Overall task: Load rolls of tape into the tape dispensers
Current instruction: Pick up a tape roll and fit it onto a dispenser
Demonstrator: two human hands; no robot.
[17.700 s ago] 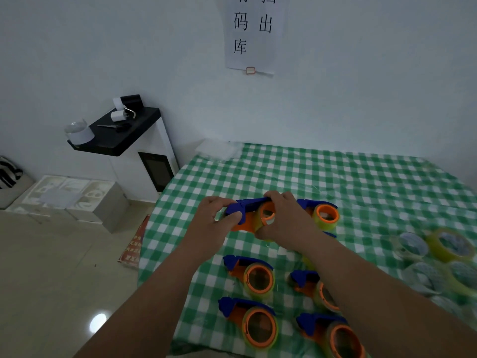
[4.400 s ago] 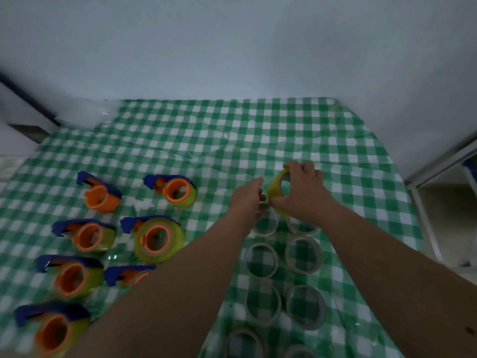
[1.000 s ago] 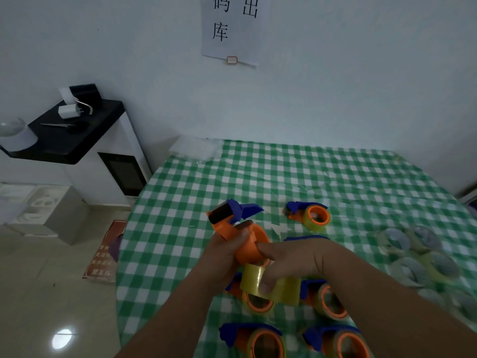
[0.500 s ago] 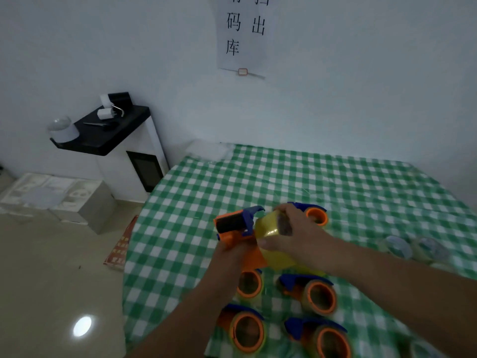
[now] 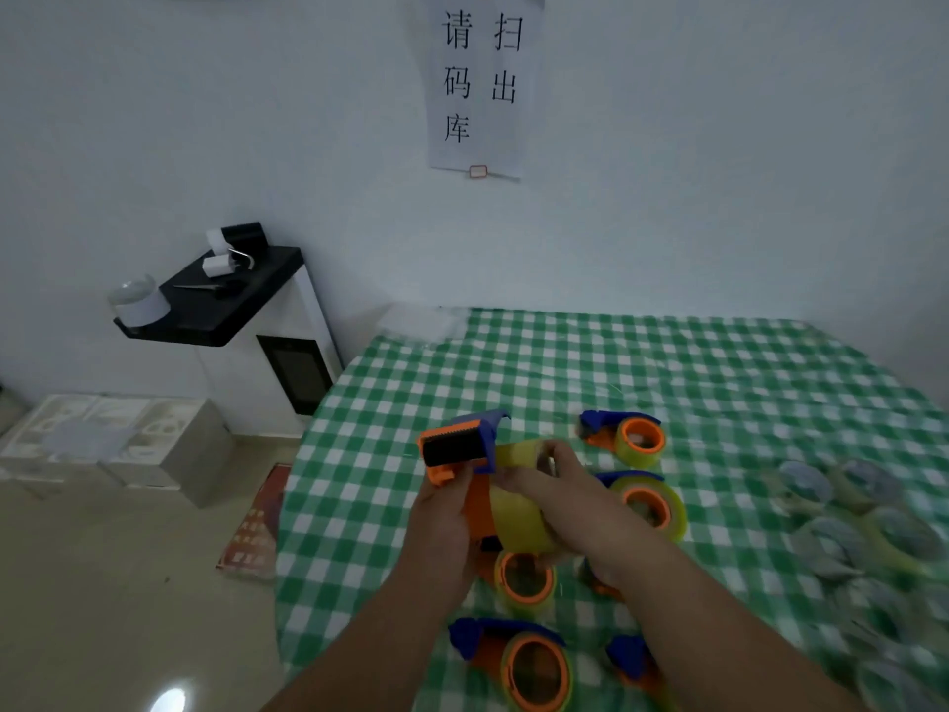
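I hold an orange and blue tape dispenser (image 5: 457,452) above the green checked table (image 5: 693,372). My left hand (image 5: 444,526) grips its orange body from below. My right hand (image 5: 570,498) curls round a yellowish clear roll of tape (image 5: 516,516) that sits against the dispenser's hub. The hub itself is hidden by the roll and my fingers. Several loaded dispensers lie on the cloth, one at the back (image 5: 629,436), one beside my right hand (image 5: 649,503), others near the front (image 5: 524,660).
Loose tape rolls (image 5: 862,511) lie blurred at the right of the table. A white cabinet with a black top (image 5: 241,321) stands left of the table, boxes (image 5: 113,444) on the floor beyond. The table's left edge drops off near my left arm.
The roll has slid further onto the dispenser, and my right hand now wraps more of it. The view has tilted slightly upward.
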